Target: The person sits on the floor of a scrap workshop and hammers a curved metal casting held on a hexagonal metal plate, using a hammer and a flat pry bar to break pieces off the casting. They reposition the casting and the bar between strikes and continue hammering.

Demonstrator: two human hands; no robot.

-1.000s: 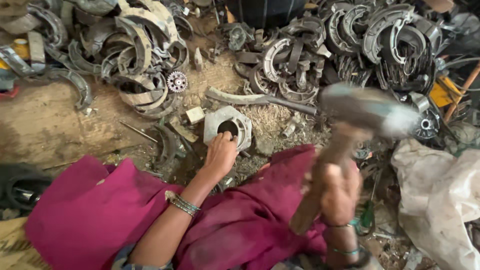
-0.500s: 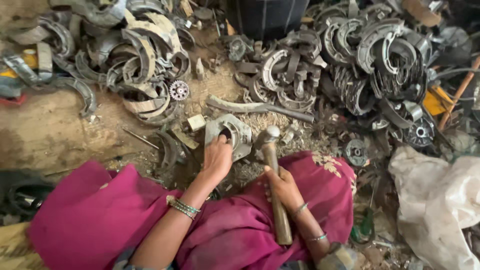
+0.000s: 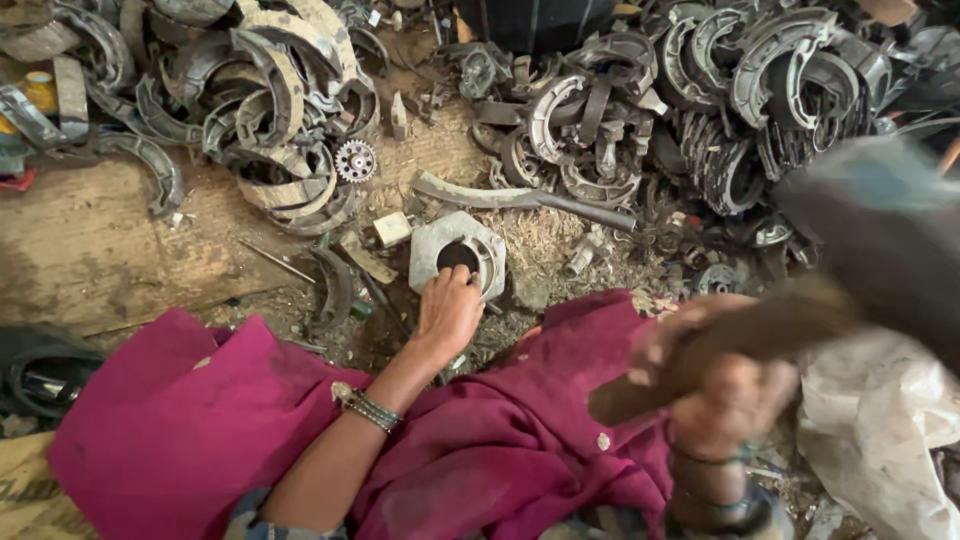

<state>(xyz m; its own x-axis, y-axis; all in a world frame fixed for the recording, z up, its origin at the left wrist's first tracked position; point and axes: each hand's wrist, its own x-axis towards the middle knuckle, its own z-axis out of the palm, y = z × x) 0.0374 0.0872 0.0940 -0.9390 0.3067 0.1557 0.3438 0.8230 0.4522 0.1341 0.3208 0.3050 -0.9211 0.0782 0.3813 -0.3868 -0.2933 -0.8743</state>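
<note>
The left hand [image 3: 447,312] reaches forward from a bent arm with a beaded bracelet [image 3: 368,408] at the wrist, palm down, its fingers curled onto the near edge of a grey metal housing [image 3: 456,254] with a round dark hole in its middle; the hand presses on the part rather than closing around it. The housing lies flat on the dirt floor just ahead of the person's knees, which are covered in magenta cloth [image 3: 200,420]. The right hand [image 3: 722,392] is raised close to the camera, blurred, fist wrapped tight around the wooden handle of a hammer [image 3: 800,310], whose large grey head shows as a smear up at the right edge. Just beyond the housing lies a long bent metal bar [image 3: 520,198], with a small pale block [image 3: 391,229] to its left and a small toothed gear [image 3: 355,160] farther back. Heaps of curved brake shoes [image 3: 270,110] fill the far left and far right of the ground. A whitish sack [image 3: 880,430] sits at the person's right side.
</note>
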